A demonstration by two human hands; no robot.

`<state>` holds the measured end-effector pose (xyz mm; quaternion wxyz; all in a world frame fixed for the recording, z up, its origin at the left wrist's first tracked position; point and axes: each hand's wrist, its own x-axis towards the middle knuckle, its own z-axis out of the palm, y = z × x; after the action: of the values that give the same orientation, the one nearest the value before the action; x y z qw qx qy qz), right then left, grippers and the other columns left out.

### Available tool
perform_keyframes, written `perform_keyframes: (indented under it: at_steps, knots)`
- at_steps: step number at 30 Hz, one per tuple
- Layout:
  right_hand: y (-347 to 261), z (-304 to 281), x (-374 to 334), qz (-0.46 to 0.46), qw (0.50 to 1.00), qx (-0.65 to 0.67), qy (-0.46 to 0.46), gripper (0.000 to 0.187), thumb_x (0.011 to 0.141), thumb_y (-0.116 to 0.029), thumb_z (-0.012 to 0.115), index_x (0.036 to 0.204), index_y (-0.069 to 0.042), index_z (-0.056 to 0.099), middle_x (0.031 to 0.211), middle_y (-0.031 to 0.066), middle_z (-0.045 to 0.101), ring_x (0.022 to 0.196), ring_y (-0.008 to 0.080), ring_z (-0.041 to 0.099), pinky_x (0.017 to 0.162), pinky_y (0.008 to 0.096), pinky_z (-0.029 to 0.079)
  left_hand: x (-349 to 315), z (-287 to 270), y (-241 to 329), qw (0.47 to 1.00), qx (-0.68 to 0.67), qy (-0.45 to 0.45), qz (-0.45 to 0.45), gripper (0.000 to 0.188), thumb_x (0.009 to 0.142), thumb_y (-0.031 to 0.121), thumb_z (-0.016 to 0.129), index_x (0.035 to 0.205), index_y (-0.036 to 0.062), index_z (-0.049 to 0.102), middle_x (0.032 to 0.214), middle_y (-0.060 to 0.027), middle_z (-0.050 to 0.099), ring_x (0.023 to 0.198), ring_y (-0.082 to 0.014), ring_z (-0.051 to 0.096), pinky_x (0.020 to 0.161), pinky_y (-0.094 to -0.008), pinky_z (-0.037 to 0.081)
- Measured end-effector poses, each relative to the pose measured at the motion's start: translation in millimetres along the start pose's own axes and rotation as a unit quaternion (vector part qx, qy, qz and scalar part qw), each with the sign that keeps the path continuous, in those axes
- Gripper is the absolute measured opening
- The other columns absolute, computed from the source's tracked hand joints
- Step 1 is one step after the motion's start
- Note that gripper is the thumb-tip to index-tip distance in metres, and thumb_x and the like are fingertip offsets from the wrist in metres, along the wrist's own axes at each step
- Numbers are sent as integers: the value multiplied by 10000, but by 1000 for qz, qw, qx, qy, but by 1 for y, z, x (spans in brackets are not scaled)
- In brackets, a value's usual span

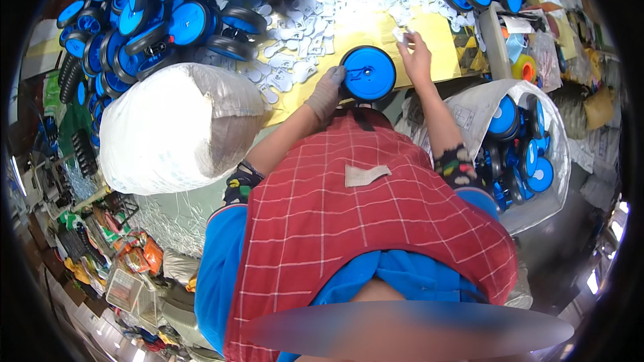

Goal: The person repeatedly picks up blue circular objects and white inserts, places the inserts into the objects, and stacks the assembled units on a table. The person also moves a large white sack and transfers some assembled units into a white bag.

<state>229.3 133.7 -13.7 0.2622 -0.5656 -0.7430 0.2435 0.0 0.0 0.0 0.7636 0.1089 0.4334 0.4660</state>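
Note:
My left hand [325, 94], in a pale grey glove, is closed on the left edge of a wheel [381, 82] with a blue disc and a black rim. The blue face is turned up, at the near edge of the yellow tabletop [437, 50]. To the right of the wheel, my bare right hand [417, 59] pinches a small white piece [400, 34] between thumb and fingers, a little above the table. Many loose white pieces [292, 60], some with a rounded end, lie scattered beyond and left of the wheel.
Blue-and-black wheels [190, 23] are heaped at the far left, with more along the back. A full white sack [157, 131] stands at my left. On my right, an open white sack [560, 174] holds wheel assemblies [515, 154]. A raised board [494, 43] borders the table's right side.

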Motion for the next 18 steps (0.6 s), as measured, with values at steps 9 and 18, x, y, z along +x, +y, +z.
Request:
perform_keyframes:
  at_steps: [9,18]
  knots:
    - [-83,-7,-55,-287,955,0,-80,329,784,-126,740,1089,-40,652,1122,100,643,1076,300,591,930,374,486,7,2,-2,1000,-17,-3,-1,481,1001,336,504,1341,2,438,1257,-128,552,1109,-236,577,967,-379,501]
    - [-93,2,0,-10,967,-24,-253,853,612,-348,855,1345,-94,500,1232,214,524,1171,408,504,979,442,445,12,-3,1,950,295,79,67,536,969,320,590,1345,-24,422,1165,-136,599,955,-184,609,824,-310,527]
